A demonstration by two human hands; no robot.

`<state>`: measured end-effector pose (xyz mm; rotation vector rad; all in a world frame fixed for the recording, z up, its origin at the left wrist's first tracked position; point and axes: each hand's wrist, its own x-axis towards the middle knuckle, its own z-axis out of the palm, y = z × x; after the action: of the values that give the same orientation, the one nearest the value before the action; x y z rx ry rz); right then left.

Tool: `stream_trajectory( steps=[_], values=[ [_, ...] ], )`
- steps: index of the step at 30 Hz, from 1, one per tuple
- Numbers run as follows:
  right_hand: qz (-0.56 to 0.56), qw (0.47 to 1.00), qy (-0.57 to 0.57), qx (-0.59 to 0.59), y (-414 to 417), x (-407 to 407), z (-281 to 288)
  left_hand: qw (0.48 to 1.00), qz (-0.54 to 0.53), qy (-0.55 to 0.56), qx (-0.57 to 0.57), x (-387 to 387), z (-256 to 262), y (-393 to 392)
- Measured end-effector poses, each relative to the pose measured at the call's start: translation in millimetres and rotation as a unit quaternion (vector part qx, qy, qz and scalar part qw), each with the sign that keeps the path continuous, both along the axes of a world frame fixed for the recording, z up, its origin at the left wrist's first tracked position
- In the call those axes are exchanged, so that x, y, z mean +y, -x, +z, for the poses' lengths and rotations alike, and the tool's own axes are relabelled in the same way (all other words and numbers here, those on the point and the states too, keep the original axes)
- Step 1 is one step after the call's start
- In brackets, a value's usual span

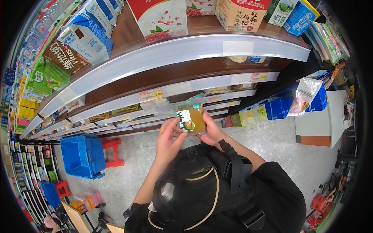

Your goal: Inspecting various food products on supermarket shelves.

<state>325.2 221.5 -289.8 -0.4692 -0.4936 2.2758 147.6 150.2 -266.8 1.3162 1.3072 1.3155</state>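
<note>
A clear plastic package (pixel 198 121) with a yellow-brown baked good inside is held in front of the shelf. Its white label bears writing and a small round picture. My right hand (pixel 213 131) grips the package's right side, with the thumb along its edge. At the lower left edge is my left hand (pixel 170 138), its fingers curled against the label side and its thumb near the bottom corner. Behind the package, the lower shelf fronts (pixel 172 92) carry price tags and several wrapped foods.
Milk and drink cartons (pixel 87 40) line the upper shelf (pixel 201 45). A blue plastic crate (pixel 83 157) and a red stool (pixel 115 153) stand on the tiled floor at left. At right are a white counter (pixel 319 116) and blue boxes (pixel 276 108). A black strapped bag (pixel 201 189) covers my chest.
</note>
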Motion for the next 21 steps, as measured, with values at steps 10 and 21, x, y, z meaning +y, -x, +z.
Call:
stream_trajectory(
  steps=[10,21],
  values=[
    [-0.036,0.999,-0.034,0.011,6.4,-9.0,-6.3,0.974,0.026,-0.039,0.222,7.3,13.6,-5.0],
    [-0.058,0.997,-0.046,-0.001,8.8,-10.7,2.6,0.975,0.038,-0.055,0.212,9.9,10.4,-2.0]
  ],
)
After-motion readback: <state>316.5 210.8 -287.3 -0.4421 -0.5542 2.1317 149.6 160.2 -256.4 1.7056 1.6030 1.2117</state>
